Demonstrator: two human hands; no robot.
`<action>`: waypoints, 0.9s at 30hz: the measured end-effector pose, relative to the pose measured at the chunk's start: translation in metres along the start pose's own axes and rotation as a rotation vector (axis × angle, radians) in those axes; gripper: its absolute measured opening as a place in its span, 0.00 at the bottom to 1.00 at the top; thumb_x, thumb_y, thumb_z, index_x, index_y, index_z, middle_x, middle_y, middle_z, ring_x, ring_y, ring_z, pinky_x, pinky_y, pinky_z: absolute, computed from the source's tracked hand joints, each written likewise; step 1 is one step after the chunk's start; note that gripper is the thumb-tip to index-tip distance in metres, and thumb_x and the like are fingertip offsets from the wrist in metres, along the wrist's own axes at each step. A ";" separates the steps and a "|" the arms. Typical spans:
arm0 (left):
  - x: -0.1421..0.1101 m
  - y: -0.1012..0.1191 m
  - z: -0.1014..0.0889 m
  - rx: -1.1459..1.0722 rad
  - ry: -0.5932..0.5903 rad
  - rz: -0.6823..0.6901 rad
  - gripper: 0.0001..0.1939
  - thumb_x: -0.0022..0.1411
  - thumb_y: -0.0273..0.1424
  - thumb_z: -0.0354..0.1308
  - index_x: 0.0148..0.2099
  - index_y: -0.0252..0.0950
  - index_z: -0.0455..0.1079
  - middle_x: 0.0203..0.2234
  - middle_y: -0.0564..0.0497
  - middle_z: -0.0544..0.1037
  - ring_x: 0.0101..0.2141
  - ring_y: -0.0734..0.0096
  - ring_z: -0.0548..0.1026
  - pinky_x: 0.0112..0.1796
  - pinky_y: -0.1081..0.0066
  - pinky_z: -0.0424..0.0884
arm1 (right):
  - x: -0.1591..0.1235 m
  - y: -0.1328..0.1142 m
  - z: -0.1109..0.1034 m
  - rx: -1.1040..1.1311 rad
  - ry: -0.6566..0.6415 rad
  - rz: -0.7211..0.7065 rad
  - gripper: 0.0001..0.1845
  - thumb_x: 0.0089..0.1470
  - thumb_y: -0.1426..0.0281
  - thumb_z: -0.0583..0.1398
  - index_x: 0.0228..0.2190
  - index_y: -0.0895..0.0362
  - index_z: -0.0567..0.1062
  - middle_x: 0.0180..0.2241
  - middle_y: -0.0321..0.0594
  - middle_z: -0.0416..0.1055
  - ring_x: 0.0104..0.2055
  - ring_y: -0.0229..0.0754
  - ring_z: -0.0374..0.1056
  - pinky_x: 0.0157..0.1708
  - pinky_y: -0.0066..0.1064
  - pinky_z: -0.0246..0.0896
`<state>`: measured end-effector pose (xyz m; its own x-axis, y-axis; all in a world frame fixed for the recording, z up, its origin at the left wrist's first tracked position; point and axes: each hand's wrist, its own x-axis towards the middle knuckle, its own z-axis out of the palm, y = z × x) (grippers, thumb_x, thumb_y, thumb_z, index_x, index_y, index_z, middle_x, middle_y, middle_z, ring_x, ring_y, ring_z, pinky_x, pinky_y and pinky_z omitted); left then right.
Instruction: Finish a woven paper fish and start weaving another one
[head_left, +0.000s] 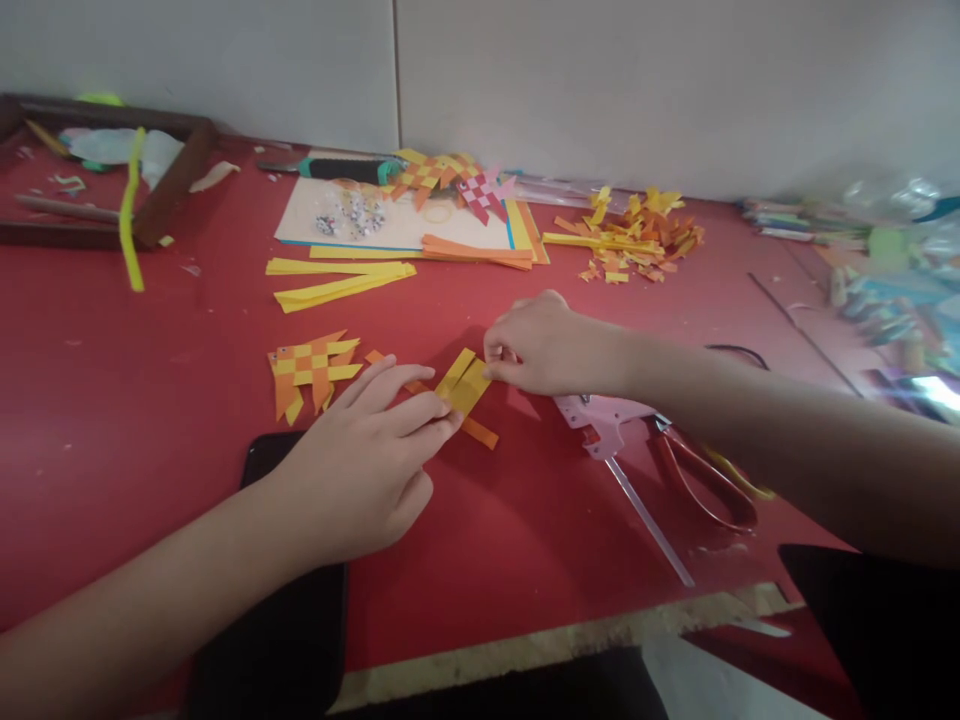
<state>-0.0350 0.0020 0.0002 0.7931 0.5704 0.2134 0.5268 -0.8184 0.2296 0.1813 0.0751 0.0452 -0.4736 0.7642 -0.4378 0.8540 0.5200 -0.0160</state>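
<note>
On the red table, yellow paper strips (471, 388) lie across an orange paper strip (480, 433). My left hand (375, 450) rests over them with its fingers stretched out, fingertips touching the paper. At the strips' upper right end, my right hand (529, 345) has its thumb and forefinger closed on the yellow paper. Left of the hands sits a woven orange and yellow paper fish (304, 365). Under my right forearm lie a pink glue gun (600, 420) with a clear glue stick and red-handled scissors (712, 490).
Yellow strips (337, 280) lie beyond the fish. Behind are stacked paper sheets (405, 225), a cutter knife (345, 168), googly eyes (349, 215) and a heap of paper scraps (637, 235). A wooden frame (187, 165) stands far left; a black phone (300, 620) lies near my left forearm.
</note>
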 end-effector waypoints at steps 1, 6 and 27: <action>0.000 0.000 0.000 -0.005 -0.001 -0.001 0.21 0.58 0.23 0.52 0.53 0.32 0.75 0.47 0.46 0.79 0.56 0.45 0.65 0.59 0.42 0.60 | 0.000 0.000 0.001 -0.025 0.014 -0.003 0.14 0.60 0.66 0.55 0.28 0.58 0.76 0.31 0.43 0.76 0.38 0.48 0.68 0.37 0.38 0.47; 0.000 0.003 0.001 0.015 0.006 -0.014 0.22 0.59 0.24 0.51 0.55 0.31 0.74 0.46 0.45 0.79 0.56 0.44 0.65 0.59 0.42 0.61 | -0.016 -0.008 0.009 -0.035 0.300 -0.035 0.09 0.59 0.68 0.56 0.36 0.59 0.75 0.39 0.47 0.75 0.40 0.49 0.66 0.38 0.39 0.48; -0.002 0.009 0.000 0.086 0.000 -0.058 0.23 0.58 0.27 0.53 0.56 0.35 0.74 0.53 0.49 0.77 0.53 0.42 0.66 0.60 0.34 0.50 | -0.063 -0.024 0.066 0.177 0.493 -0.229 0.21 0.56 0.76 0.53 0.50 0.56 0.74 0.53 0.43 0.73 0.54 0.49 0.64 0.55 0.45 0.54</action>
<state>-0.0318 -0.0069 0.0021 0.7609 0.6167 0.2020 0.5959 -0.7872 0.1587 0.2051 -0.0106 0.0140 -0.6590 0.7493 0.0646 0.7208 0.6538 -0.2302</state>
